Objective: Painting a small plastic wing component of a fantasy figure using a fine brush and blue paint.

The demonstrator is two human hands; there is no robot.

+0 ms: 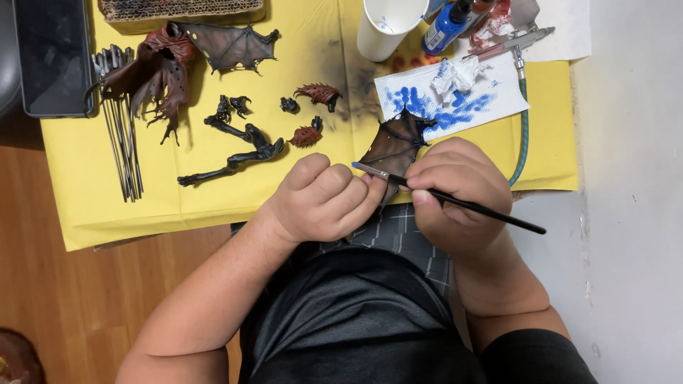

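My left hand (324,199) grips the lower end of a dark brown model wing (395,146) with ribbed membranes, holding it over the yellow sheet (213,199). My right hand (459,195) pinches a thin black paintbrush (491,213). The brush's blue-tipped bristles point left and touch the wing's lower edge beside my left thumb. Both hands sit close together in front of my lap.
Other model parts lie on the sheet: a dark red winged body (163,64), a black limb piece (235,153), small clawed bits (316,92). Metal rods (121,135) lie left. A white cup (384,25), blue paint bottle (445,28), blue-stained paper towel (448,96) and airbrush with green hose (523,107) are at the back right.
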